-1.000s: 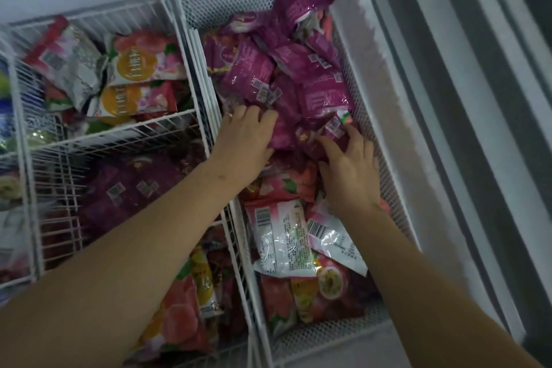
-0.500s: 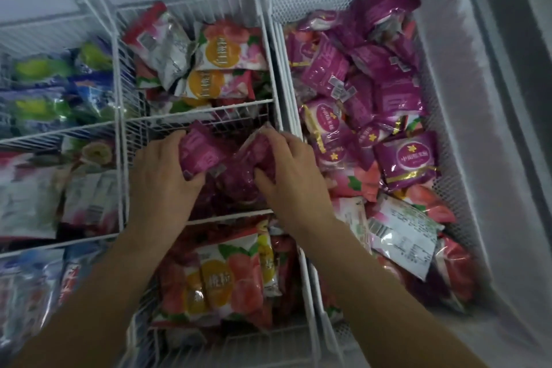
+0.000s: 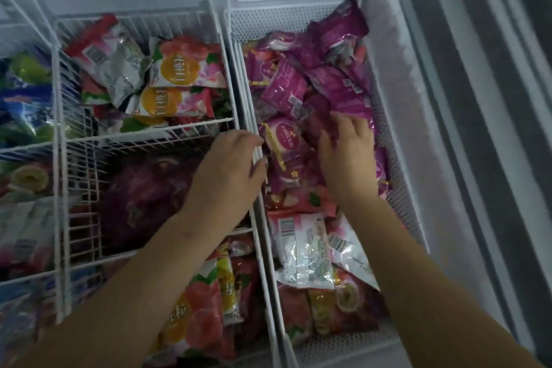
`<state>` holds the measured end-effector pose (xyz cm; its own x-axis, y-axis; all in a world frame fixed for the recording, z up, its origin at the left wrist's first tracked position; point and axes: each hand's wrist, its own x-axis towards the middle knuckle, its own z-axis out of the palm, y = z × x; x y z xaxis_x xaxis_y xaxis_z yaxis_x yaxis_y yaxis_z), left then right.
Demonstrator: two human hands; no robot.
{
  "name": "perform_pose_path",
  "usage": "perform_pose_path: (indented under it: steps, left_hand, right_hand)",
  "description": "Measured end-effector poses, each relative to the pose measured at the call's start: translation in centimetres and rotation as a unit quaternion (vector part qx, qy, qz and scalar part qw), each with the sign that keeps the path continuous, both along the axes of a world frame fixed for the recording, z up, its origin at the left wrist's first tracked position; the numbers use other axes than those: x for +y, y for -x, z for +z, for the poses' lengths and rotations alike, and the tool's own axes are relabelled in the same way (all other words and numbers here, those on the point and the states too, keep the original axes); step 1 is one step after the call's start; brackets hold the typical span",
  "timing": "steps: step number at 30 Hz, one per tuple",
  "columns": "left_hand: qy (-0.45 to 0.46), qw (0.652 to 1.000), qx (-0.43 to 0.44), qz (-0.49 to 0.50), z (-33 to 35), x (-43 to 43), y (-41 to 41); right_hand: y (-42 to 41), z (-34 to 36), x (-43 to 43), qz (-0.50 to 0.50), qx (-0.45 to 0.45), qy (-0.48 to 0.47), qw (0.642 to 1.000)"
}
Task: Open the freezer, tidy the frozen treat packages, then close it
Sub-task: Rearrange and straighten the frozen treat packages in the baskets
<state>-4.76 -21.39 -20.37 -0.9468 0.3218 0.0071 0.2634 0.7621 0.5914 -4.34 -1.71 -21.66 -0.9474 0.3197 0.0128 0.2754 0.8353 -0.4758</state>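
Head: purple packages (image 3: pixel 328 89) under right hand (image 3: pixel 348 155)

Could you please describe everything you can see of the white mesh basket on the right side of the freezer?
The white mesh basket is a long perforated bin, metal by its look, standing against the freezer's frosted right wall. Purple treat packages are heaped at its far end; pink and clear-backed ones lie nearer. The right hand rests flat, fingers spread, on the purple pile, and the left hand curls over its left rim.
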Motion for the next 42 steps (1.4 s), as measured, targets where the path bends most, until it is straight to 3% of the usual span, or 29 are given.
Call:
perform_pose_path:
  steps: [3,7,14,19,24,28,34,38,40,42]
  left_hand:
    - [0.077,0.993,-0.007,-0.084,-1.8,5.5,2.9]
    - [0.237,0.965,-0.036,-0.107,-4.6,7.8,5.3]
    - [0.284,0.947,-0.012,-0.152,-5.2,7.5,3.9]
    - [0.219,0.960,0.001,-0.175,-3.8,6.2,2.0]
    - [0.074,0.995,0.043,-0.059,-0.1,0.4,-0.5]
    - [0.112,0.993,0.013,0.035,0.5,-7.3,-2.5]
    - [0.160,0.979,-0.084,0.090,-3.1,-15.7,-3.4]
    - [0.196,0.976,-0.087,0.017,-5.9,-16.6,-2.8]
    - [0.260,0.960,-0.101,-0.025,-7.3,-16.4,-2.6]
    - [0.317,0.932,-0.172,-0.023,-8.5,-16.1,-2.6]
  right_hand:
    - [2.9,-1.3,3.9,-0.011,-0.060,-0.047,0.997]
    - [5.2,-3.7,5.5,-0.023,-0.145,-0.055,0.988]
    - [1.5,-4.1,4.5,-0.006,-0.099,-0.039,0.994]
    - [-2.9,-3.2,3.9,0.007,-0.056,0.032,0.998]
    - [-3.8,-0.8,-1.0,0.029,0.020,0.098,0.995]
    - [-3.1,0.9,-7.8,0.107,0.020,0.137,0.985]
    - [-2.5,-1.3,-16.0,0.234,-0.057,0.116,0.964]
    - [-2.1,-4.3,-17.8,0.250,-0.125,0.044,0.959]
    - [-1.9,-5.5,-18.4,0.263,-0.194,0.003,0.945]
    - [-1.6,-6.0,-18.7,0.292,-0.277,-0.025,0.915]
